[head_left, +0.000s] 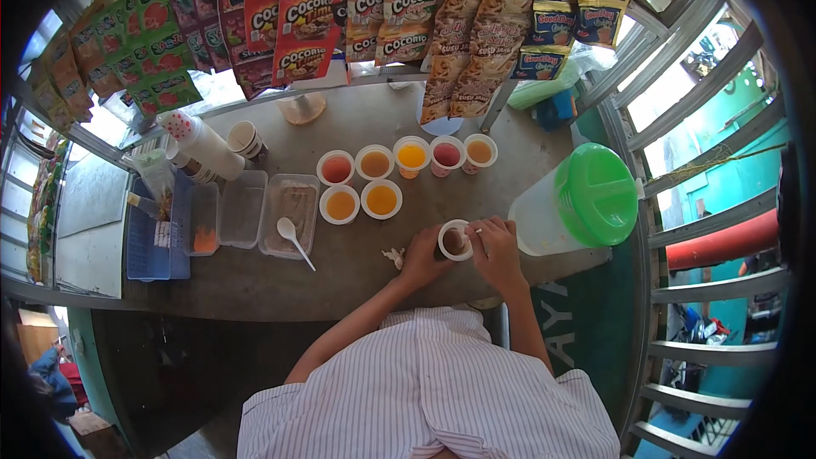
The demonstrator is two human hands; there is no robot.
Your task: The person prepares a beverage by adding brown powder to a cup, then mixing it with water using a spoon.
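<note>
My left hand (pixel 424 258) is wrapped round the side of a paper cup (pixel 444 253) with brown drink in it, which stands near the front of the counter. From the other side my right hand (pixel 495 255) pinches a thin white stirrer (pixel 477 231) over the cup's rim; its lower end is hidden by the fingers and cup. Beyond my hands are several filled paper cups, among them an orange drink (pixel 382 199), a yellow-orange drink (pixel 412 156) and a dark red drink (pixel 447 155). A crumpled scrap (pixel 394 257) lies beside my left hand.
A large jug with a green lid (pixel 597 195) stands right of my hands. On the left are a tub of brown powder (pixel 289 197) with a white spoon (pixel 295 242), clear tubs (pixel 243 212), a blue basket (pixel 158 246) and stacked cups (pixel 204 149). Drink sachets (pixel 378 8) hang overhead.
</note>
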